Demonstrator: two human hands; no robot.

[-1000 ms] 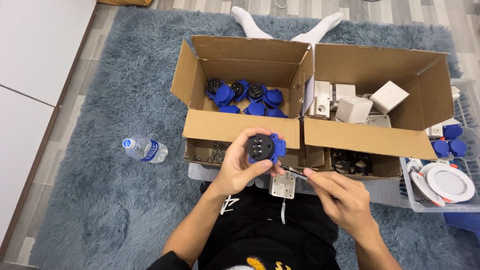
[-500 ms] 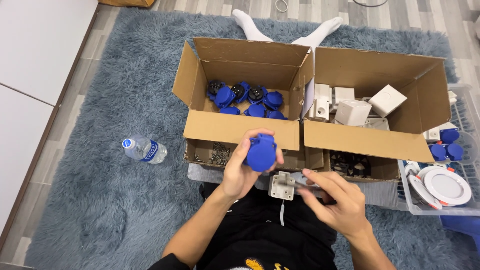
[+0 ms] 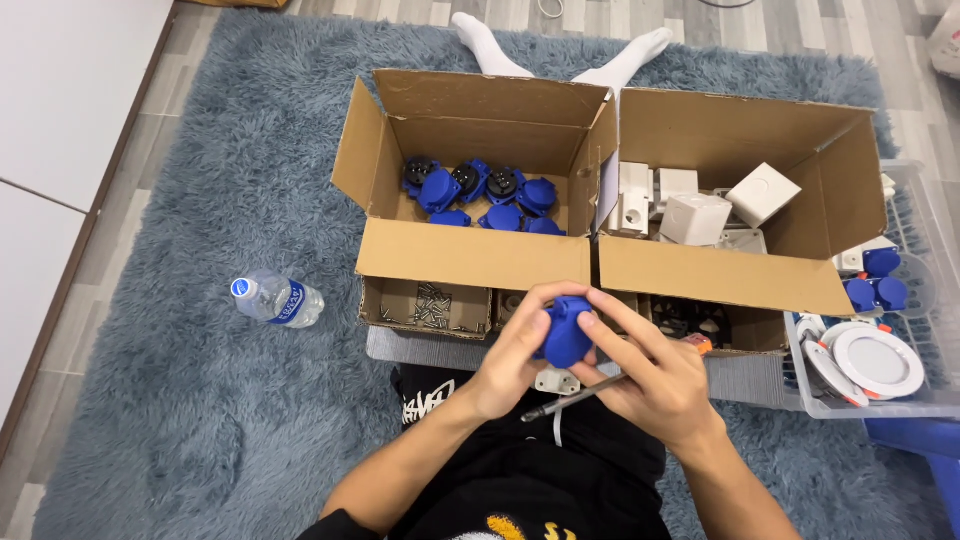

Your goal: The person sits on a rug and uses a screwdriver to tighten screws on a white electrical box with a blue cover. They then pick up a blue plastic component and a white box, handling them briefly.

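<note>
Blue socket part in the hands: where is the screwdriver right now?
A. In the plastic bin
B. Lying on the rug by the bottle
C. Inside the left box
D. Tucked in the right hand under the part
D: the screwdriver lies across the right hand, its tip pointing left below the blue socket part, which both hands hold.

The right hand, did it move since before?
Yes. The right hand came up and leftward, toward the left cardboard box, and now touches the blue socket part held by the left hand.
</note>
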